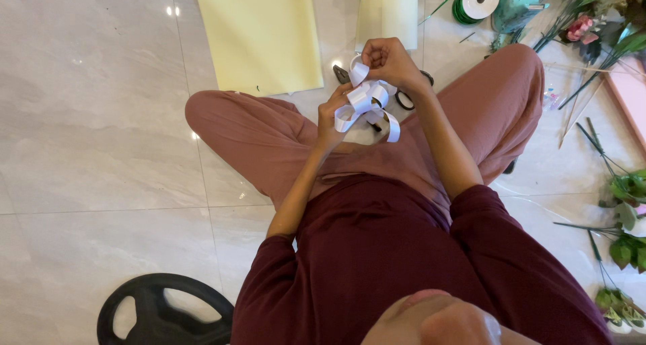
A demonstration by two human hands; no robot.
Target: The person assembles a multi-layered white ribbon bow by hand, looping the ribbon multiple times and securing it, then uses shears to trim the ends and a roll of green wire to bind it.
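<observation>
Floor of pale glossy tile carried everything. Above crossed legs, the left hand pinched the looped white ribbon bow while the right hand gripped its top loop. Beyond the bow lay yellow paper; right of it, flower stems.

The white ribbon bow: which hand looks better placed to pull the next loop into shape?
Probably the right hand. It sits at the top of the white ribbon bow with its grip pinched on the uppermost loop, so it is free to tug. The left hand clasps the bow's middle from the side, steadying it.
</observation>
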